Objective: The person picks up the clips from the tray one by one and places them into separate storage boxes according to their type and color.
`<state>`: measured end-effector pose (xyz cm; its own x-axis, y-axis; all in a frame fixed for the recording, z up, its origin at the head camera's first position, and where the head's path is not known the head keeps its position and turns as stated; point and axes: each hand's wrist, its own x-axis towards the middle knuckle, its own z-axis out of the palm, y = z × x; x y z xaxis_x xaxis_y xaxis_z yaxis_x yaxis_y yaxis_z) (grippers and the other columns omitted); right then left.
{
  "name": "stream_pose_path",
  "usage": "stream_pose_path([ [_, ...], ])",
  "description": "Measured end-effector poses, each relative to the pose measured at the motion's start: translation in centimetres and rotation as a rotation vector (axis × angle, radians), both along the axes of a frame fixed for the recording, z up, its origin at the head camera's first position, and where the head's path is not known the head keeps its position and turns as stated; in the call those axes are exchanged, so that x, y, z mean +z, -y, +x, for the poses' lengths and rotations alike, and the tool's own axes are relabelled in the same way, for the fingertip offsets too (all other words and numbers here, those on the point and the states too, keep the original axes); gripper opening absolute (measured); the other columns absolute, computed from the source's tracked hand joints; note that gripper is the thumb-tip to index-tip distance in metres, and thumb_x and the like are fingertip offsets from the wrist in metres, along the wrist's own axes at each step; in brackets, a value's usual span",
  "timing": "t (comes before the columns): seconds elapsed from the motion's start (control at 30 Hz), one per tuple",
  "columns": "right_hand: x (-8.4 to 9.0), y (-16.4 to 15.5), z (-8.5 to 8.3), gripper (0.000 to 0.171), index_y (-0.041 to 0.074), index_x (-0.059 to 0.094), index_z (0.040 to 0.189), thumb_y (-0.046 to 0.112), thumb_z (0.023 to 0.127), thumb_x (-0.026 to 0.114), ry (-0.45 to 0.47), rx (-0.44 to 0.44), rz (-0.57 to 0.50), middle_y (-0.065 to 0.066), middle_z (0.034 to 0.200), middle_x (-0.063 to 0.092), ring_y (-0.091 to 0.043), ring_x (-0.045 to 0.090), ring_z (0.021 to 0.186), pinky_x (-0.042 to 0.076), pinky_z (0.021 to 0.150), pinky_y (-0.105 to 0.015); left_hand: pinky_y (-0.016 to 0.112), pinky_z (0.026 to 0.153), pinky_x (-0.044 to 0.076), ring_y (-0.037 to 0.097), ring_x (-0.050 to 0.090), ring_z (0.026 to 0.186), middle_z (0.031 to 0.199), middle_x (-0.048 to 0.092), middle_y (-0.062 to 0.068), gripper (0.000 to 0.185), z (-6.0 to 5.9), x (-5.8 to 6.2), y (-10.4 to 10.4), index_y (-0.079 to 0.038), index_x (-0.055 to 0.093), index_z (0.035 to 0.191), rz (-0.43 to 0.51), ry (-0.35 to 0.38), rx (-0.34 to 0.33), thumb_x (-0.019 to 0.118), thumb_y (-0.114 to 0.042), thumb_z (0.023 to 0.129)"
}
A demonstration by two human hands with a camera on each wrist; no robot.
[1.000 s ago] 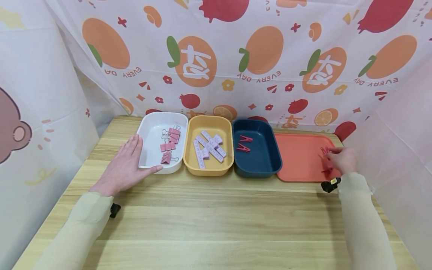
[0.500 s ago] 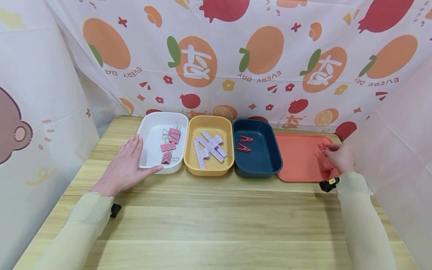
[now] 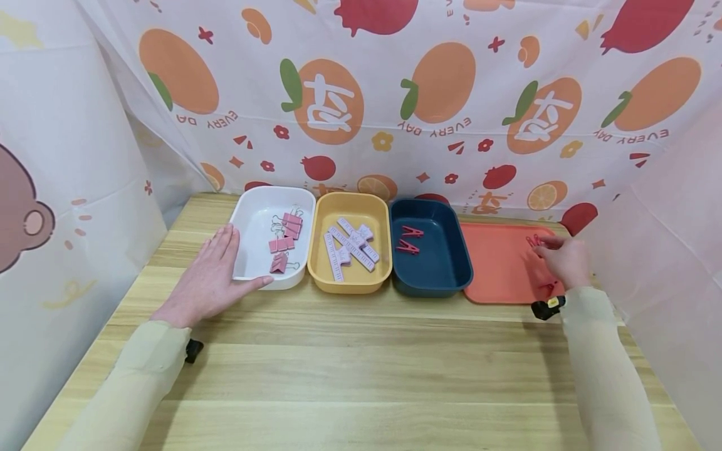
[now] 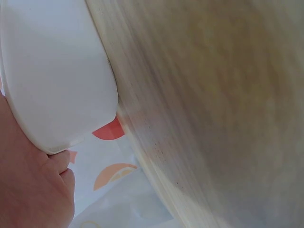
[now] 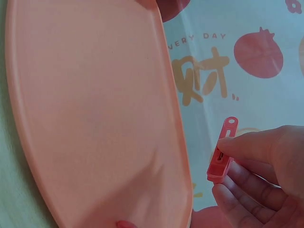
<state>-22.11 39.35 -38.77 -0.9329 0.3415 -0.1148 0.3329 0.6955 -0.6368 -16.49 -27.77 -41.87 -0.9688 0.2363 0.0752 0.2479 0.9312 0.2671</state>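
My right hand (image 3: 566, 262) pinches a red clothespin (image 5: 223, 147) between thumb and fingers, above the right side of the flat coral tray (image 3: 496, 260). Another red clothespin (image 3: 548, 286) lies on that tray below the hand, and only its tip shows in the right wrist view. At the far left, my left hand (image 3: 205, 275) rests with straight fingers along the side of the white bin (image 3: 248, 210), its thumb at the near rim. Inside that bin lie several pink binder clips (image 3: 282, 244). Two red clothespins (image 3: 410, 239) lie in the dark blue bin (image 3: 434, 291).
Between the white and blue bins stands a yellow bin (image 3: 348, 287) with lilac ruler-marked pieces (image 3: 352, 247) in it. Bins and tray sit side by side on a wooden table (image 3: 361, 363). Patterned cloth (image 3: 383, 94) hangs close behind and at both sides.
My right hand has moved slightly left and up with the clothespin in its pinch, so the one on the tray shows more plainly. My left hand stays in place.
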Motion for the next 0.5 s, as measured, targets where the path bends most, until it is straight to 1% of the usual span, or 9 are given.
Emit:
stream_pose_path([
  [0.17,0.1,0.5,-0.2,0.046,0.003,0.060,0.141,0.028,0.103,0.063,-0.006,0.003,-0.018,-0.023,0.131,0.060,-0.036,0.056,0.113,0.052,0.072,-0.017,0.053,0.123,-0.001,0.041,-0.002,0.153,0.166,-0.004,0.027,0.121,0.0,0.0,0.0,0.010,0.003,0.158,0.000,-0.002,-0.002,0.055,-0.075,0.089],
  [0.3,0.1,0.9,-0.4,0.046,0.003,0.060,0.140,0.029,0.103,0.064,-0.022,0.012,-0.011,-0.024,0.131,0.060,-0.036,0.058,0.111,0.052,0.068,-0.015,0.053,0.123,-0.002,0.041,-0.003,0.153,0.166,-0.004,0.026,0.121,0.0,0.0,0.0,0.009,0.002,0.158,0.000,0.002,-0.002,0.055,-0.075,0.089],
  [0.5,0.4,1.7,-0.4,0.044,0.002,0.063,0.137,0.027,0.101,0.066,-0.065,0.040,0.017,-0.025,0.126,0.064,-0.036,0.063,0.107,0.050,0.063,-0.012,0.053,0.123,-0.002,0.040,-0.004,0.153,0.166,-0.005,0.026,0.121,-0.1,0.0,-0.1,0.009,0.002,0.158,0.001,0.006,0.002,0.055,-0.076,0.089],
])
